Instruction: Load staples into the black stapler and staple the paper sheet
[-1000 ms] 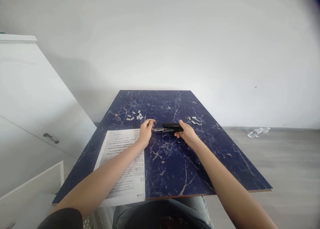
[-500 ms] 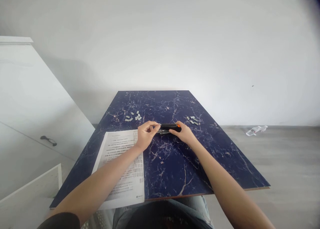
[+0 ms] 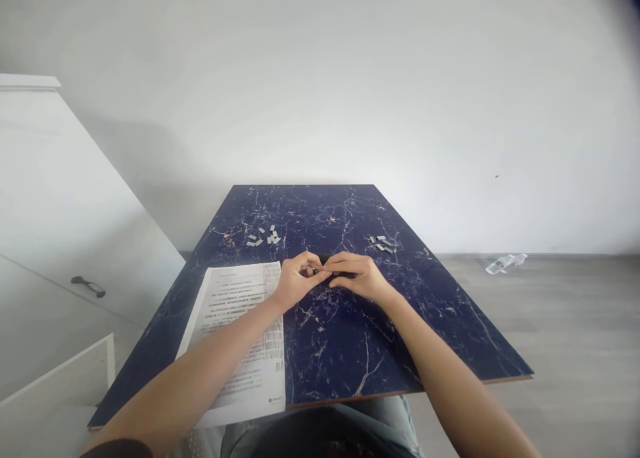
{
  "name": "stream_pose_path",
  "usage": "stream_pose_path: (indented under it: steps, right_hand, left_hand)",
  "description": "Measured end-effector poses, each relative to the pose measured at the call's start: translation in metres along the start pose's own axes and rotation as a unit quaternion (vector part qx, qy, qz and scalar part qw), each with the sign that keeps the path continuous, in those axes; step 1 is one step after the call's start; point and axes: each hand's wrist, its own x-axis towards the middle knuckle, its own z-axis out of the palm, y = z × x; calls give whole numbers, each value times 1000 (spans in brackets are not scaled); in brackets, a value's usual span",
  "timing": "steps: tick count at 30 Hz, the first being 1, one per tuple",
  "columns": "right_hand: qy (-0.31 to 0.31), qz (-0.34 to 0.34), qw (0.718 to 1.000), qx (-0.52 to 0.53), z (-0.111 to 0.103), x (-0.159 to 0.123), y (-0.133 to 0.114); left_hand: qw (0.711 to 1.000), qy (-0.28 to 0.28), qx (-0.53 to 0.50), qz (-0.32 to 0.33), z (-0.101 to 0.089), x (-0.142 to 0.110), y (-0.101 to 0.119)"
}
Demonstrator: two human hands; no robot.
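A black stapler (image 3: 325, 258) lies crosswise on the dark blue marbled table, mostly hidden behind my hands. My left hand (image 3: 296, 281) is closed in a pinch at its left part; something small shows at the fingertips, too small to name. From the right, my right hand (image 3: 361, 277) curls over the stapler, thumb below and fingers reaching left until they meet my left fingertips. A printed sheet of paper (image 3: 240, 338) lies under my left forearm. Short staple strips (image 3: 273, 239) are scattered beyond my left hand, and more staple strips (image 3: 383, 243) lie beyond my right hand.
The marbled table (image 3: 320, 208) stands against a white wall. At left is a white cabinet (image 3: 60, 198) with a dark handle (image 3: 89, 286). A crumpled clear plastic item (image 3: 505, 264) lies on the grey floor at right.
My right hand has shifted left along the stapler, from its orange-marked end to my left fingertips, covering more of it. Both hands sit slightly lower in view.
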Motion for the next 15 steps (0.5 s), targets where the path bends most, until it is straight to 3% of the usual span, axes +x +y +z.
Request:
stream_pose_path:
  steps: [4, 7, 9, 11, 13, 15]
  right_hand:
    - [21, 3, 1000, -9, 10, 0, -4]
    - [108, 34, 993, -47, 1, -1, 4]
    - [220, 95, 964, -112, -14, -4, 18]
    - [324, 170, 910, -195, -31, -9, 38]
    - [351, 231, 870, -257, -47, -17, 62]
    - [338, 286, 852, -279, -57, -26, 83]
  left_hand:
    - [1000, -13, 4, -2, 0, -1, 3]
    - [1000, 10, 0, -5, -2, 1, 4]
    - [998, 57, -1, -19, -5, 4, 2]
    - [993, 108, 27, -41, -8, 8, -4]
    - [985, 137, 84, -63, -11, 11, -12]
    - [977, 142, 138, -81, -14, 12, -20]
